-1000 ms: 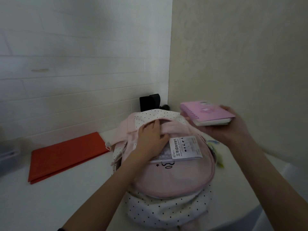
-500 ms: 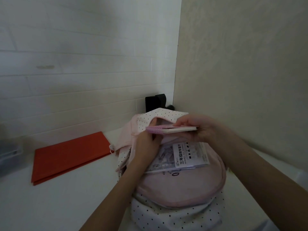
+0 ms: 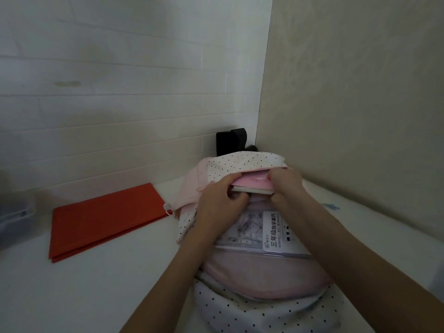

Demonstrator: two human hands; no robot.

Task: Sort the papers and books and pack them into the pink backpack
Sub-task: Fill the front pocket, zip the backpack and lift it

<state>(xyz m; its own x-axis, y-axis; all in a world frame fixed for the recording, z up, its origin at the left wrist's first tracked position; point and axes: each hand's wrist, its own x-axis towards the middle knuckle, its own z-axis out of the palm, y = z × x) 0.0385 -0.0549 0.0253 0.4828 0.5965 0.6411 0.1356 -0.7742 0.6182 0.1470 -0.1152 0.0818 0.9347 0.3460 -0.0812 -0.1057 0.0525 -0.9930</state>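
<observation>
- Pink and polka-dotted, the pink backpack [image 3: 262, 280] lies on the white tabletop [image 3: 84, 284] closest to the camera, its dotted base nearest and its mouth pointing away toward the wall corner; everything below is placed against it
- On its upper face rests a clear plastic pouch [image 3: 266, 234] with a printed card inside, probably parked there to go in later
- At the far end of the backpack, the left hand [image 3: 216, 207] has its fingers curled over the lip of the opening, apparently spreading the fabric so the mouth stays wide
- Beside it, at the same opening, the right hand [image 3: 286, 186] is clamped on the pink notebook [image 3: 252, 185], which sits flat and partly under the dotted flap, so it looks to be on its way in
- The two hands are close together, the notebook between them; whether the notebook is fully seated inside cannot be told
- Left of the backpack and well apart from it, a red folder [image 3: 103, 217] lies flat on the tabletop, not yet packed
- Further left, at the frame edge, sits a grey bin [image 3: 14, 217], blurred
- Beyond the backpack's mouth a black object [image 3: 230, 140] stands in the corner, where a white panelled wall [image 3: 120, 92] meets a beige wall [image 3: 360, 92]; the room is dim
</observation>
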